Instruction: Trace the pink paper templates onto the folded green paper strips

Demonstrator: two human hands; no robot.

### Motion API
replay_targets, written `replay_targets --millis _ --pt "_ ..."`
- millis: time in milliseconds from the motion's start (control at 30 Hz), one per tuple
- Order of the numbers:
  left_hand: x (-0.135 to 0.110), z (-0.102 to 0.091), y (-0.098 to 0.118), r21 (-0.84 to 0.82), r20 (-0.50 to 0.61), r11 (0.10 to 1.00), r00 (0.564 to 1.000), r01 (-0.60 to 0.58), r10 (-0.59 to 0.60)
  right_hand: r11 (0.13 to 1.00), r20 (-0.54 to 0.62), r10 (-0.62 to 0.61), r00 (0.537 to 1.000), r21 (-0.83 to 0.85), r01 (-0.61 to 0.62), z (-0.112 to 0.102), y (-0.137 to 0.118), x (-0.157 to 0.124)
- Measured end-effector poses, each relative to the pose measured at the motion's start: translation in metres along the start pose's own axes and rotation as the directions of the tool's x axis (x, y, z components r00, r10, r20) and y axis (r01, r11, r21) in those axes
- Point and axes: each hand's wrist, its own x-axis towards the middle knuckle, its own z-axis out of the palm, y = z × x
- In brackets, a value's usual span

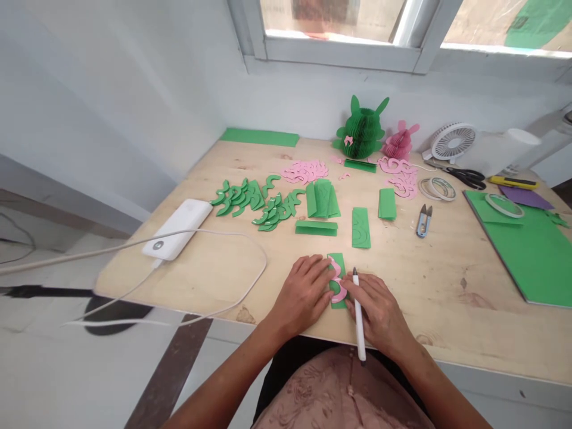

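Near the front edge of the table (447, 298), a pink cutout (342, 294) lies on a green paper strip (338, 305). The left hand (306, 292), flattened, grasping nothing, touches its left side; the right hand (375, 310) grasps a white pen (359, 325), fingertips beside the cutout.

This is a papercraft workspace: a wooden table (447, 292) bears green cutouts (274, 213), scissors (468, 176) and a honeycomb figure (361, 134).

Wooden table (447, 268); green paper strip (339, 261)
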Motion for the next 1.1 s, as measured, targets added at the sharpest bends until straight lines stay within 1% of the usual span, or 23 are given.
replay_targets --millis 133,333,533,867,1100 --pt "0.0002 -0.0002 0.0008 0.031 -0.012 0.999 1.000 -0.008 0.008 1.000 0.008 0.005 1.000 -0.002 -0.005 0.0007 0.0004 -0.0006" --pt "-0.0004 0.0008 0.0006 0.033 0.009 0.999 1.000 -0.005 0.005 1.000 0.013 0.008 1.000 -0.005 -0.008 0.0006 0.0005 -0.0008" --pt "-0.0001 0.0011 0.0005 0.053 0.009 0.999 1.000 -0.012 0.011 1.000 -0.002 0.008 1.000 -0.016 -0.008 -0.0006 -0.0003 0.0008" --pt "-0.0001 0.0001 0.0001 0.034 0.025 0.999 1.000 0.001 -0.001 1.000 0.025 0.010 1.000 0.006 -0.010 -0.0012 -0.0001 0.0010" --pt "0.0006 -0.0002 0.0006 0.020 0.028 1.000 1.000 0.003 -0.003 0.999 0.049 -0.003 0.999 -0.033 0.005 -0.0027 -0.0012 0.0014"
